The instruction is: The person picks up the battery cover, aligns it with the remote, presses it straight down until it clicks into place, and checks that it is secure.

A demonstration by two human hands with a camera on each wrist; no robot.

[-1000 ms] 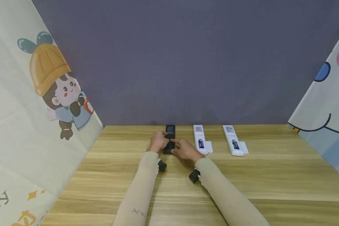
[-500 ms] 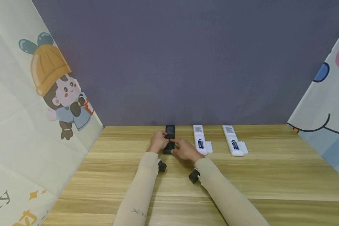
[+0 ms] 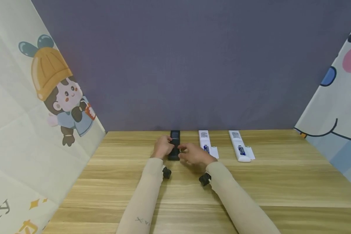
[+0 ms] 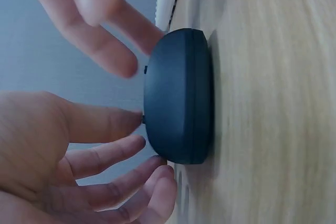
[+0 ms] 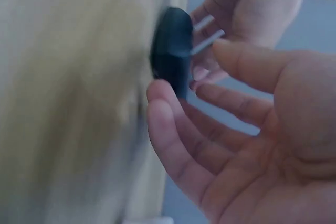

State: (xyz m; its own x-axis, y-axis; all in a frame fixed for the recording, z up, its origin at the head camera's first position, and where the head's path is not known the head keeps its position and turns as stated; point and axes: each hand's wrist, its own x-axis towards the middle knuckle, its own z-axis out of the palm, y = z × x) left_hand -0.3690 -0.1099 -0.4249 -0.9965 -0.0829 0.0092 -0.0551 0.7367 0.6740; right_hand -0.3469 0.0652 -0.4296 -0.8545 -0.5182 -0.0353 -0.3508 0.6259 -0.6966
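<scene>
A black remote control (image 3: 174, 150) lies on the wooden table, toward the back, pointing away from me. My left hand (image 3: 163, 146) holds it from the left: in the left wrist view the thumb (image 4: 113, 124) rests on its upper face and fingertips touch its side. To its right hovers my right hand (image 3: 195, 154), fingers loosely bent, apart from the remote with nothing in them. It partly covers the nearest white remote control (image 3: 204, 138) in the head view. What lies under the left fingers on the black remote is hidden.
Another white remote control (image 3: 237, 145) lies farther right, batteries (image 3: 241, 150) showing in its uncovered compartment. Loose white battery covers (image 3: 250, 152) sit beside both white remotes. A dark grey panel (image 3: 175, 65) stands along the back edge of the wooden table (image 3: 128, 182).
My right hand has come off the black remote and shifted slightly right, now over the lower part of the nearest white remote. The left hand keeps its place on the black remote.
</scene>
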